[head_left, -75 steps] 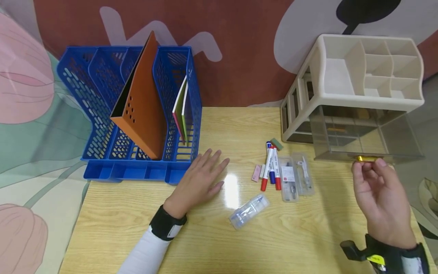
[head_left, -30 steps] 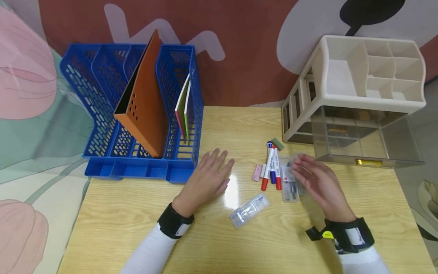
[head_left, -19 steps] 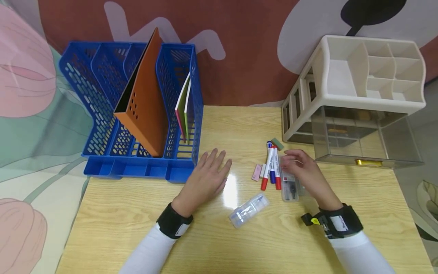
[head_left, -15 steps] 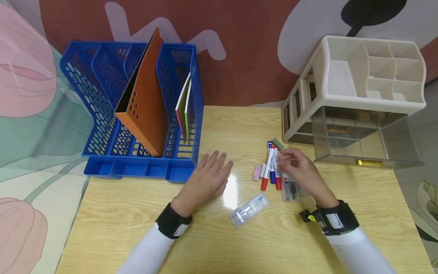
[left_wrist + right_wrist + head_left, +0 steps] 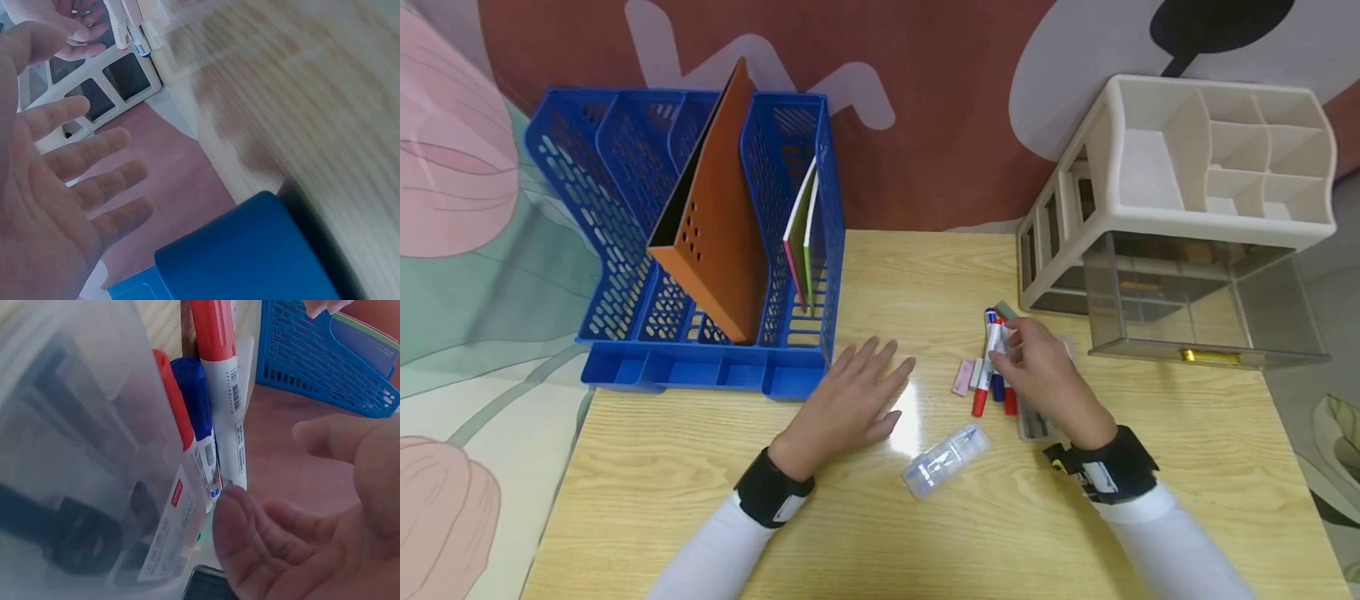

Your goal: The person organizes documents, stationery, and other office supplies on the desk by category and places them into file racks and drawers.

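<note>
My right hand (image 5: 1048,375) reaches over a small pile of whiteboard markers, its thumb and fingers apart. In the right wrist view, its fingertips are at the lower end of a red-capped marker (image 5: 225,394), which they may touch; the thumb stands clear. A blue-capped marker (image 5: 194,394) and another red-capped marker (image 5: 175,400) lie beside it. A clear plastic case (image 5: 81,462) with dark compass-like parts is partly hidden under the right hand in the head view. My left hand (image 5: 842,408), fingers spread, is over the table beside the blue file rack (image 5: 703,367) and holds nothing.
Pink (image 5: 962,377), white (image 5: 975,373) and green (image 5: 1003,309) eraser-like blocks lie around the markers. Nearer is another clear case (image 5: 946,461). A cream organizer (image 5: 1112,150) has its clear drawer (image 5: 1150,346) pulled out. An orange binder (image 5: 722,233) and booklets (image 5: 801,233) stand in the rack.
My right hand has left the gold drawer handle and moved left over the cases to the markers. The drawer stays pulled out. My left hand has barely shifted.
</note>
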A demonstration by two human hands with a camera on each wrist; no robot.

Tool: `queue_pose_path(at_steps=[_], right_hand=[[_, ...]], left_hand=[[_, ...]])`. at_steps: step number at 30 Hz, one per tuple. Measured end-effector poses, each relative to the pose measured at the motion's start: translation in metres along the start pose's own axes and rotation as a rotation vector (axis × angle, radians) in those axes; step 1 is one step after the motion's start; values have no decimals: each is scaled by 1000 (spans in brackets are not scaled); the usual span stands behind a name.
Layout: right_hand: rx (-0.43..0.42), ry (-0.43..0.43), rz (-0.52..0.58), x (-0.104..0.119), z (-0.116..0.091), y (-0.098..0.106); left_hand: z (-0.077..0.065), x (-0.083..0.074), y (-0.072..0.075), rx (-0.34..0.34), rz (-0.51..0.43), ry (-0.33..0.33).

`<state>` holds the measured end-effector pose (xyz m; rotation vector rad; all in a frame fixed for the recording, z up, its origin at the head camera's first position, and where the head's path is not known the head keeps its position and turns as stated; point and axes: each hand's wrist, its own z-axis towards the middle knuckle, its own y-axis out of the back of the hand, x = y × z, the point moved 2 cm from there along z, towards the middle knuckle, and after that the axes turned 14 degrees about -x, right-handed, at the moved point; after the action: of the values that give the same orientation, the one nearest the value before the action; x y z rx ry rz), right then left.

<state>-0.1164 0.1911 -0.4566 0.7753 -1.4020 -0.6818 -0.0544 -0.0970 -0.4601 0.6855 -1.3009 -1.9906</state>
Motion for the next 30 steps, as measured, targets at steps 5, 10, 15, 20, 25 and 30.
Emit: queue_pose_path(at_steps=[5,10,15,20,25,30], right_hand=[[1,-40,-97,3,5,-4],[18,-90,-170,8,9,-8],[24,-94,-235,12,12,-12],[66,-120,-258,14,14,-15],[100,-136,-273,15,15,-15],[110,-125,-248,15,15,-14]], left_hand=[[-2,-1,-1,15,-11,25],[-4,0,-2,19,-16,55],[-4,0,-1,16,-21,64],[-4,1,0,5,-15,63],[-5,1,2,-1,-29,76],[-6,2,1,-7,-25,75]])
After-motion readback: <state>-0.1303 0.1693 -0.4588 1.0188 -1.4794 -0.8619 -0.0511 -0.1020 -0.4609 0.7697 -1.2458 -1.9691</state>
